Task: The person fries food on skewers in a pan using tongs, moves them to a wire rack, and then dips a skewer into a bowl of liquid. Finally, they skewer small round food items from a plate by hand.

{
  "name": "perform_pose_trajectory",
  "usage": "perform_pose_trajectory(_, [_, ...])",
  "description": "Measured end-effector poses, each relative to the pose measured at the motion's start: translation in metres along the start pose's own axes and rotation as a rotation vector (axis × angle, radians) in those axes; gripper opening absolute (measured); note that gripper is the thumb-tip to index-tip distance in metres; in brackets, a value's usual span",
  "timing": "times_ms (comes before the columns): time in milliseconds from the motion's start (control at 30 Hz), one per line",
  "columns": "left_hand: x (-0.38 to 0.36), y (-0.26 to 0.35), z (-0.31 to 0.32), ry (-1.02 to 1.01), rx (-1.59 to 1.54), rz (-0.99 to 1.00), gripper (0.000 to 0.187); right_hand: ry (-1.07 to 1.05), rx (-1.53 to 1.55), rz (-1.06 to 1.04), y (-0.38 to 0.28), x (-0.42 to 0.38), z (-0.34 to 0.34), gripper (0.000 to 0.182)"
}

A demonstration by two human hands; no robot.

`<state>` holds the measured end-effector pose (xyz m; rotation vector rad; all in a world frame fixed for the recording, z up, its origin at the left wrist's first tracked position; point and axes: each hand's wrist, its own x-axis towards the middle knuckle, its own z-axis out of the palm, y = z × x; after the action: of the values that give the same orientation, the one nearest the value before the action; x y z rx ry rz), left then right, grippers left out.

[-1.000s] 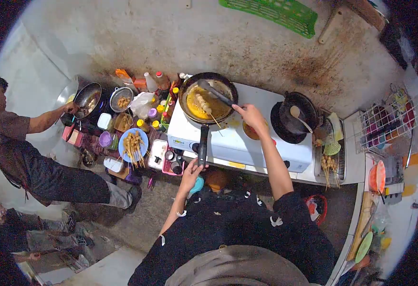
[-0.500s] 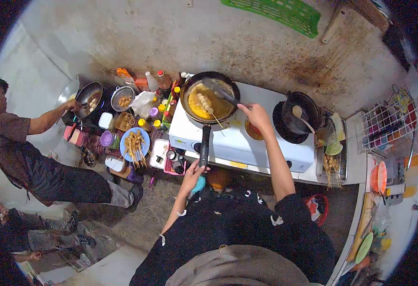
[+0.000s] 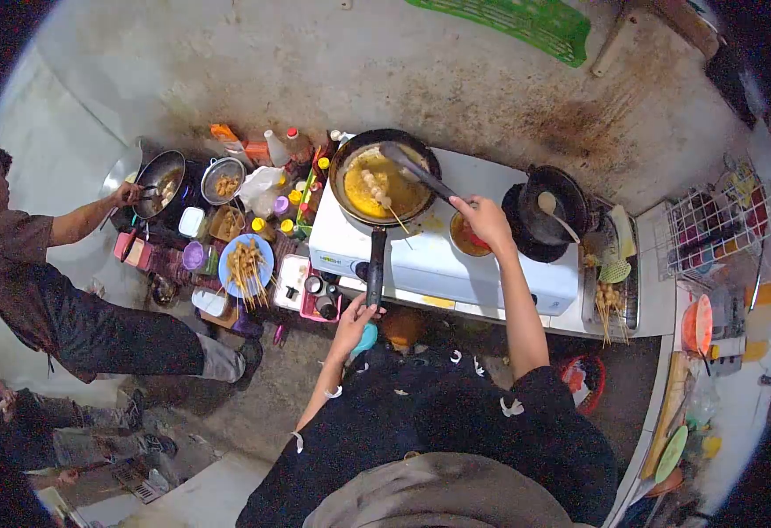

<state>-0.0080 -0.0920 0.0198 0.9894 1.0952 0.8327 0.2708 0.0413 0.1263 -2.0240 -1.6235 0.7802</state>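
Note:
My left hand (image 3: 357,321) is closed round the end of the black handle of a frying pan (image 3: 375,264) on the white stove (image 3: 456,280). Yellow egg-like food (image 3: 365,195) lies in the pan with a skewer of pale balls (image 3: 373,187) on top, its stick reaching over the near rim. Above the stove my right hand (image 3: 484,220) grips a dark utensil (image 3: 429,182), whose broad end is over the pan's far side. A small bowl of reddish-orange sauce (image 3: 468,236) sits partly behind my right hand.
On the stove's right stands a dark pot (image 3: 551,211) with a ladle. Skewers on a blue plate (image 3: 247,267) lie left, near bottles and tubs. A co-worker (image 3: 60,264) stirs a wok (image 3: 162,183) at far left. More skewers (image 3: 610,304) rest on a rack at right.
My right hand has moved slightly right and down, and the utensil has shifted with it. The co-worker's hand and utensil have moved at the wok. My left hand still holds the handle.

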Motion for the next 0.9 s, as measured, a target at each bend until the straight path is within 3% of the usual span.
perform_pose_trajectory(67, [0.002, -0.007, -0.002, -0.011, -0.012, 0.006, 0.042, 0.016, -0.064, 0.016, -0.001, -0.002, -0.002, 0.059])
perform_pose_trajectory(133, [0.005, -0.011, -0.002, -0.020, -0.027, 0.016, 0.042, -0.163, 0.056, 0.039, -0.003, -0.003, -0.006, 0.061])
perform_pose_trajectory(167, [0.005, -0.013, -0.003, -0.016, -0.031, 0.035, 0.042, -0.164, 0.055, 0.038, -0.002, -0.002, -0.004, 0.061])
perform_pose_trajectory(233, [0.003, -0.012, -0.002, -0.009, -0.034, 0.049, 0.042, 0.049, 0.028, 0.019, 0.000, -0.002, 0.003, 0.061])
perform_pose_trajectory(367, [0.005, -0.014, -0.004, -0.020, -0.017, 0.039, 0.042, -0.046, -0.017, 0.028, 0.001, 0.000, 0.005, 0.061])
perform_pose_trajectory(467, [0.006, -0.015, -0.004, -0.016, -0.020, 0.031, 0.043, -0.023, 0.089, 0.043, -0.004, -0.002, 0.005, 0.060])
perform_pose_trajectory(567, [0.004, -0.011, -0.004, -0.020, -0.024, 0.011, 0.045, 0.068, -0.072, -0.013, 0.002, 0.000, 0.007, 0.059])
perform_pose_trajectory(667, [0.003, -0.007, -0.002, -0.013, -0.015, 0.005, 0.047, -0.067, -0.003, 0.008, 0.008, 0.003, 0.008, 0.058])
perform_pose_trajectory(767, [0.003, -0.010, -0.003, -0.001, -0.035, -0.007, 0.048, 0.074, 0.037, -0.056, -0.003, -0.009, -0.003, 0.053])
perform_pose_trajectory(833, [0.004, -0.011, -0.003, -0.006, -0.042, -0.004, 0.048, 0.020, -0.099, -0.009, -0.004, -0.010, -0.009, 0.052])
perform_pose_trajectory(900, [0.004, -0.009, -0.003, -0.014, -0.052, 0.011, 0.047, -0.041, -0.022, -0.015, 0.002, -0.009, -0.009, 0.052])
